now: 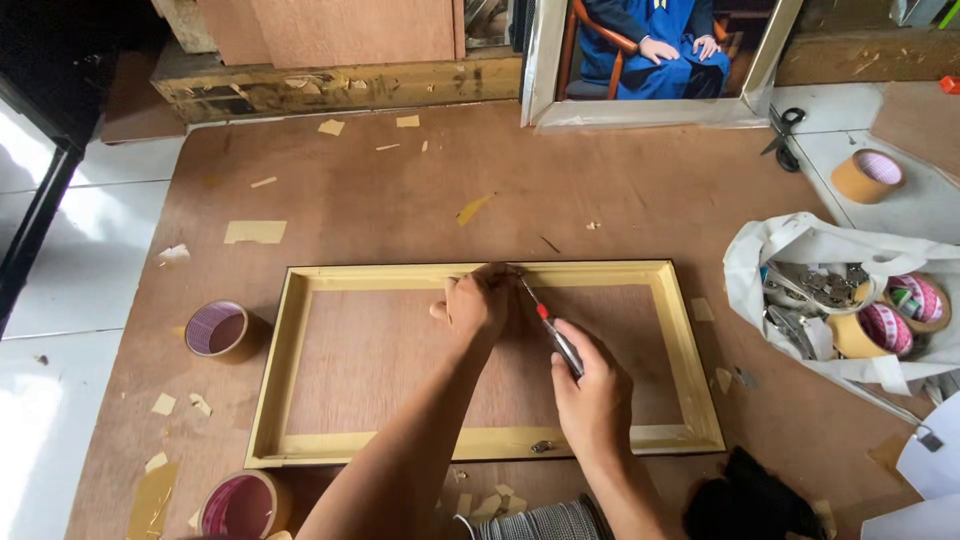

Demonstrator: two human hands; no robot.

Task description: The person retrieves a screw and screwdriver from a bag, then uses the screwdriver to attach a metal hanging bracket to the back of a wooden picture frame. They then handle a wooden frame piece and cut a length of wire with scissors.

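The right hand (592,385) grips a screwdriver (548,327), tip at the far rail's middle of the frame (290,350) lying mid-board; the left hand (473,303) pinches something small there. A fitting (541,446) already sits on the near rail; this far one looks unfinished.

Frame (300,360) lies flat mid surface (400,200). Left hand (475,305) on its far rail, right hand (592,390) w/ screwdriver (548,328) just right of it, inside frame. Tape rolls: one (217,330) left of frame, one (242,505) at near-left corner. Bag (800,245) w/ more rolls to the right; scissors (783,135) & another roll (866,175) behind it. Framed picture (650,60) behind, leaning.
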